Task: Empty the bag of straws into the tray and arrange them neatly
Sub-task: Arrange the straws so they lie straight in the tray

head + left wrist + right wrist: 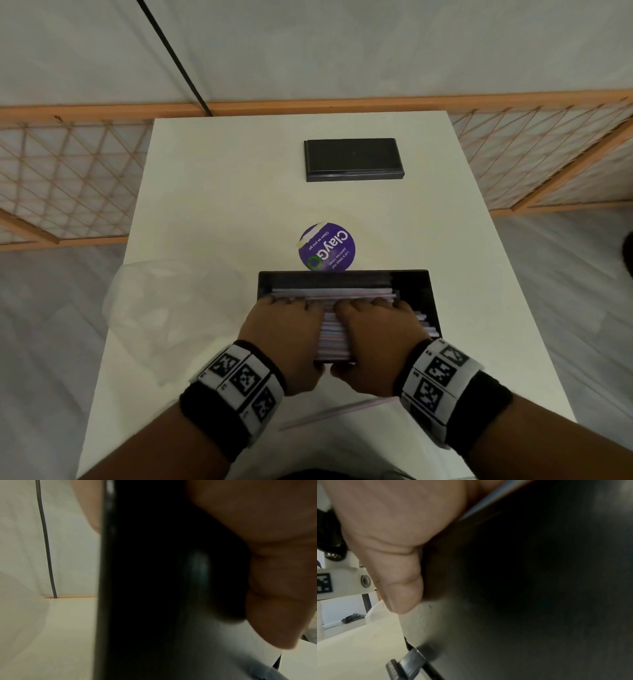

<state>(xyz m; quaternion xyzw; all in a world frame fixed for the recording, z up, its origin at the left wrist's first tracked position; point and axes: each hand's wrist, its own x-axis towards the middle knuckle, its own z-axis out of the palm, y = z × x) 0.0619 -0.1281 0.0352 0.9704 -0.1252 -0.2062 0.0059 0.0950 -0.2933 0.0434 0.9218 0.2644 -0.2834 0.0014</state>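
Head view: tray (pixel 416 291) sits by the worktop's (pixel 239 192) near edge, straws (pixel 334 342) stacked lengthwise inside. Left grip (pixel 284 329) and right grip (pixel 376 329) both clasp the stack, curled over it and squeezing toward the tray's near wall. I judge the straws light, slick and easily crushed, so press gently along the sides. Stray straw (pixel 335 413) lies at the near edge. Bag (pixel 154 301), seemingly emptied, slumps at the left edge. Smooth white worktop; lattice screen (pixel 68 178) and grey floor (pixel 51 325) beyond.

Two hands are showing: left hand (pixel 284 342), right hand (pixel 373 339). One tray (pixel 414 287) is lying under the fingers (pixel 380 302), carrying straws (pixel 334 329) too many to count. One loose straw (pixel 335 413) is lying behind them, one bag (pixel 164 301) left, one round sticker (pixel 327 247) and one black box (pixel 354 159) beyond.
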